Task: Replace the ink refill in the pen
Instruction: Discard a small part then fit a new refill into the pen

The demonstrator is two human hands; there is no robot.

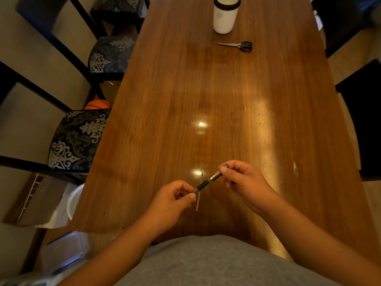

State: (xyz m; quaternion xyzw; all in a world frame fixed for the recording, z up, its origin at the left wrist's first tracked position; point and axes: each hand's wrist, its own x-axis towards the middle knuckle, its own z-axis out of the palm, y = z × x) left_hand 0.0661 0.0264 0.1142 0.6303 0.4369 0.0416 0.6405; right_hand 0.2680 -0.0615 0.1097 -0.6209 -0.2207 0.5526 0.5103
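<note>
A pen (210, 180) with a black grip and a clear barrel is held slantwise above the wooden table (206, 100), near its front edge. My right hand (243, 182) pinches the barrel's upper end between thumb and fingers. My left hand (175, 197) pinches the tip end of the pen. A thin pale ink refill (198, 200) lies on the table just under and behind the pen's tip, pointing toward me; part of it is hidden by the pen and my left fingers.
A white cup with a black rim (224, 15) stands at the far end, with black-handled scissors (237, 46) just before it. Chairs with patterned seats (78, 139) line the left side, dark chairs (362, 120) the right. A basketball (98, 104) and plastic bins sit on the floor.
</note>
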